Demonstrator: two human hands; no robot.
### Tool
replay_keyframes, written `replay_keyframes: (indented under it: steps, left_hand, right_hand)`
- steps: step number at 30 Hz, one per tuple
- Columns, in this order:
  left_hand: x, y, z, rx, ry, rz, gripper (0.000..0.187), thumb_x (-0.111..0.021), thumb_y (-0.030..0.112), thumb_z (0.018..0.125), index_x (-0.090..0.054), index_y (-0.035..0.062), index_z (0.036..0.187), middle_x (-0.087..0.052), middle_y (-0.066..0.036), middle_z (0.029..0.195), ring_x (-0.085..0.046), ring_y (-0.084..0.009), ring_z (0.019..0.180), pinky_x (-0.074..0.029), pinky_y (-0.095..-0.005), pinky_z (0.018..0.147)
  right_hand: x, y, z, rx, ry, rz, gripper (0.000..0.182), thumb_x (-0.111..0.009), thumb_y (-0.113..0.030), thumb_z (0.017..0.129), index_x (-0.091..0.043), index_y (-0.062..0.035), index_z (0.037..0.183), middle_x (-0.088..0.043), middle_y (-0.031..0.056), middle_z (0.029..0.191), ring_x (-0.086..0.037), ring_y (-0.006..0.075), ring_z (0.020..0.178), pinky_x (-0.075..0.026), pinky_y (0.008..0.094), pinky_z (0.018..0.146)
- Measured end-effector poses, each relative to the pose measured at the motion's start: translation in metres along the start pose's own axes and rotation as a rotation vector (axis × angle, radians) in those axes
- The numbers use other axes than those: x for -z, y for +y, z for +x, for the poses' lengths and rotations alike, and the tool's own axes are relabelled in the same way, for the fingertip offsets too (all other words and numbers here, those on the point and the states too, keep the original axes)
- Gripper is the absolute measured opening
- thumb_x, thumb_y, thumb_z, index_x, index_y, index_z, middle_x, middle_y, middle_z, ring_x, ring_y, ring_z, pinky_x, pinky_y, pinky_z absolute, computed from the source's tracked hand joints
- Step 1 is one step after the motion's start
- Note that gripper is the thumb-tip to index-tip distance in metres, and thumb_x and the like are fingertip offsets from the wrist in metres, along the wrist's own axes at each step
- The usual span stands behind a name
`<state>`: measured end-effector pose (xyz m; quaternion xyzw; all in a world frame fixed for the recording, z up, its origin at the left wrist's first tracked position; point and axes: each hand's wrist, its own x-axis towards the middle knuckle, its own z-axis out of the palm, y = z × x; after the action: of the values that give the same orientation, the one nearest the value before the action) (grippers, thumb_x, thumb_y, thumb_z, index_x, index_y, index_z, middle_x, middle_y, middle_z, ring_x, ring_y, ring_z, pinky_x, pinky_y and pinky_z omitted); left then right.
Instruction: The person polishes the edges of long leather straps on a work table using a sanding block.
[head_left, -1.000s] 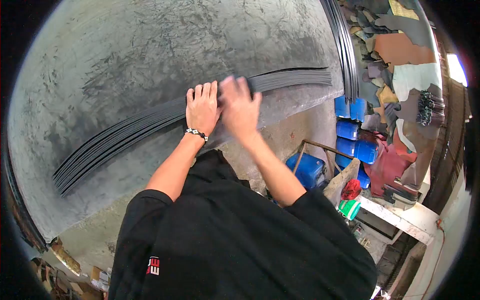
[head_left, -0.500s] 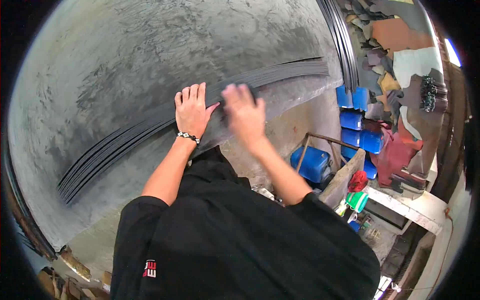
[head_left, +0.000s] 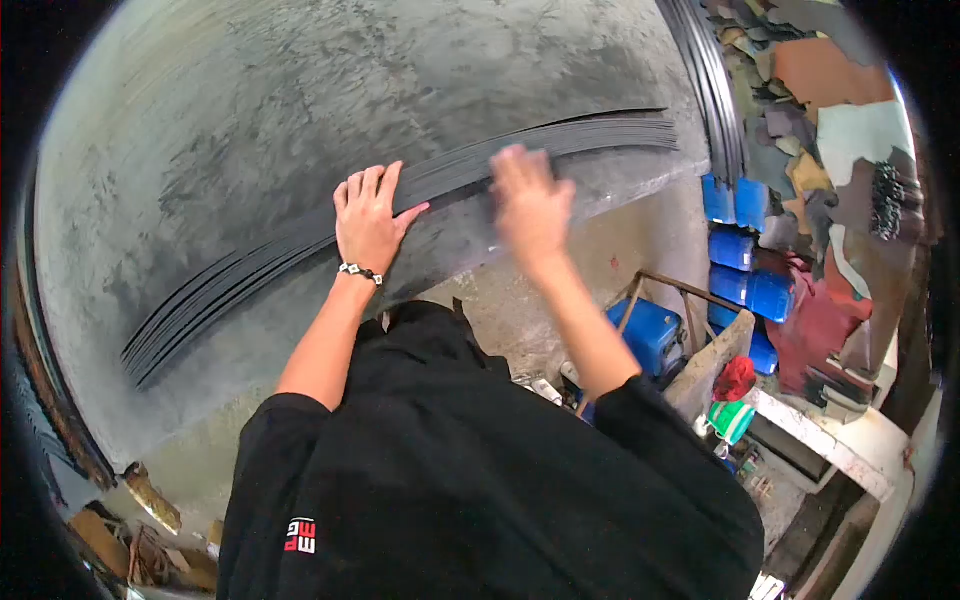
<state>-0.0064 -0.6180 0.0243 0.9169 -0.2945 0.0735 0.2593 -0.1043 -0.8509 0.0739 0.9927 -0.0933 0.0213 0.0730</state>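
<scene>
A long bundle of thin dark strips [head_left: 460,170] lies side by side across the grey, smudged table [head_left: 330,90] near its front edge. The strips fan apart at the left end. My left hand [head_left: 368,215] rests on the middle of the bundle with the thumb spread and fingers lying flat, a bracelet at the wrist. To its right, my right hand [head_left: 533,205] is at the front side of the bundle, blurred by motion, with the thumb apart from the fingers. Whether it touches the strips cannot be made out.
More dark strips [head_left: 715,110] hang over the table's right edge. Beyond are blue containers [head_left: 750,285], scraps of coloured sheet [head_left: 820,75], a red cloth [head_left: 815,325] and a green-and-white item [head_left: 731,421]. A blue drum [head_left: 645,335] stands on the floor at the right.
My right hand has moved to the right along the bundle, farther from my left hand. My left hand stays on the strips. The view has shifted slightly.
</scene>
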Motion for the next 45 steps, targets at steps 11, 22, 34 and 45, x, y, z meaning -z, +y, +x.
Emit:
replay_keyframes:
  steps: [11, 22, 34, 45]
  left_hand:
    - [0.014, -0.008, 0.001, 0.045, -0.149, -0.127, 0.078, -0.093, 0.023, 0.076, -0.064, 0.0091, 0.147, -0.062, -0.012, 0.135, -0.058, -0.0344, 0.129, -0.045, -0.0499, 0.112]
    - [0.115, -0.133, -0.082, 0.076, -0.111, 0.062, 0.080, -0.093, 0.035, 0.080, -0.062, 0.0147, 0.151, -0.061, -0.010, 0.136, -0.056, -0.0335, 0.128, -0.040, -0.0506, 0.115]
    - [0.106, -0.136, -0.095, 0.048, -0.048, 0.015, 0.074, -0.090, 0.030, 0.084, -0.060, 0.0147, 0.150, -0.062, -0.008, 0.137, -0.057, -0.0303, 0.131, -0.041, -0.0495, 0.113]
    - [0.106, -0.137, -0.090, 0.094, -0.090, -0.035, 0.066, -0.089, 0.034, 0.085, -0.062, 0.0136, 0.142, -0.061, -0.007, 0.131, -0.056, -0.0293, 0.128, -0.040, -0.0488, 0.112]
  right_hand:
    - [-0.005, -0.102, -0.004, 0.098, 0.156, 0.248, 0.048, -0.069, -0.026, 0.100, -0.068, -0.0149, 0.147, -0.061, 0.0064, 0.160, -0.053, 0.0289, 0.150, -0.039, 0.0606, 0.110]
    - [-0.031, 0.009, 0.027, -0.477, 0.100, -0.014, 0.044, -0.054, -0.034, 0.112, -0.063, -0.0200, 0.153, -0.058, 0.0045, 0.164, -0.050, 0.0263, 0.153, -0.037, 0.0704, 0.114]
    - [0.013, -0.112, 0.005, 0.034, 0.109, -0.019, 0.047, -0.069, -0.022, 0.091, -0.071, -0.0185, 0.138, -0.066, 0.0021, 0.147, -0.055, 0.0256, 0.142, -0.042, 0.0529, 0.091]
    - [0.025, -0.250, -0.026, 0.242, 0.156, 0.123, 0.044, -0.068, -0.027, 0.097, -0.070, -0.0209, 0.140, -0.063, 0.0038, 0.154, -0.054, 0.0274, 0.145, -0.043, 0.0587, 0.100]
